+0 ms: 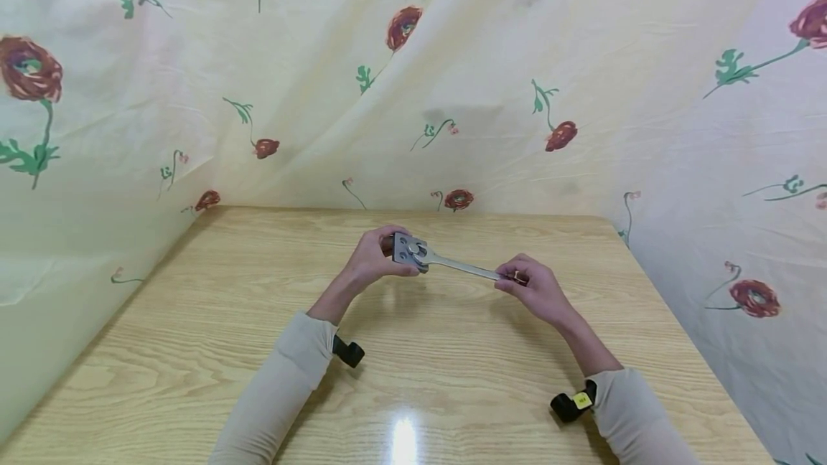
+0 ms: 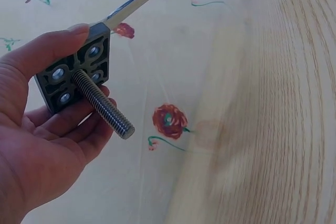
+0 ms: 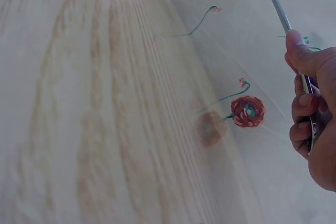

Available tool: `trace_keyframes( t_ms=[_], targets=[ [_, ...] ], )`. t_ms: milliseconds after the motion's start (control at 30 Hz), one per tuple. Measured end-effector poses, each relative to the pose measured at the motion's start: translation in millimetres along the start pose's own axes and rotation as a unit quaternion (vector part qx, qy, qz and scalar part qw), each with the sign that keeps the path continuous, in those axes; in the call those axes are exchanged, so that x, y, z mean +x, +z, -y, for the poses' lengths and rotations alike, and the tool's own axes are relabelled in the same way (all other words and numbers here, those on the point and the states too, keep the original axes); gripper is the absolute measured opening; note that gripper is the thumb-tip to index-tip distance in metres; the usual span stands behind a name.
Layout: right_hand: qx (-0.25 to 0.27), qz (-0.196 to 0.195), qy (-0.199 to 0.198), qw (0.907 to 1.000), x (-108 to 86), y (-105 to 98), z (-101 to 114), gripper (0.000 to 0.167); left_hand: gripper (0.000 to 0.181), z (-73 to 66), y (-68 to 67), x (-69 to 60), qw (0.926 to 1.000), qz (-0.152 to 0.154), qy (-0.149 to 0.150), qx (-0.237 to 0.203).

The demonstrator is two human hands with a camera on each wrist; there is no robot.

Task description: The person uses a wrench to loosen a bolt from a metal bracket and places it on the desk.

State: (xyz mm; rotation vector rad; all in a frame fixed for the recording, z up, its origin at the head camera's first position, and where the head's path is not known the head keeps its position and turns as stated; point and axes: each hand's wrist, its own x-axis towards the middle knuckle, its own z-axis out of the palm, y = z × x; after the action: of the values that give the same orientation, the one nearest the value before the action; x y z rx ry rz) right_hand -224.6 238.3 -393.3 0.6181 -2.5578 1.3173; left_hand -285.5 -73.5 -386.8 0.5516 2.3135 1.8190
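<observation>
My left hand grips a dark square plate by its edges, thumb on one side and fingers on the other. Several round holes go through the plate. From its middle a threaded bolt sticks out, pointing toward the left wrist camera. On the plate's other face, the head end of a silver wrench sits at the bolt head. My right hand holds the far end of the wrench handle, fingers curled round it. Plate and wrench are held above the table.
Beneath both hands lies a light wood-grain table. A pale flowered cloth hangs behind the table and along its sides. Black devices sit on the left wrist and right wrist.
</observation>
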Motion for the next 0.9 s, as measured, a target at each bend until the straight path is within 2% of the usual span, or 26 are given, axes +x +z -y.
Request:
trace_keyframes(
  t_ms=[267, 433, 667, 900],
  targets=[
    [0.01, -0.01, -0.016, 0.9998, 3.8, 5, -33, 0.008, 0.069, -1.5, -2.2, -1.1, 0.9997, 0.014, 0.004, -0.017],
    [0.028, -0.008, -0.029, 0.9992, 2.5, 3, -35, 0.009, 0.068, -2.9, -2.7, -2.0, 0.9994, 0.024, 0.016, -0.02],
    [0.024, 0.0, -0.028, 0.9993, 2.4, 0, -37, 0.009, 0.06, -4.4, -3.4, -2.9, 0.9983, 0.048, 0.033, -0.005],
    [0.023, 0.009, -0.027, 0.9993, 3.5, 0, -40, 0.011, 0.059, -5.3, -1.7, -3.1, 0.9965, 0.072, 0.043, 0.007]
  ],
)
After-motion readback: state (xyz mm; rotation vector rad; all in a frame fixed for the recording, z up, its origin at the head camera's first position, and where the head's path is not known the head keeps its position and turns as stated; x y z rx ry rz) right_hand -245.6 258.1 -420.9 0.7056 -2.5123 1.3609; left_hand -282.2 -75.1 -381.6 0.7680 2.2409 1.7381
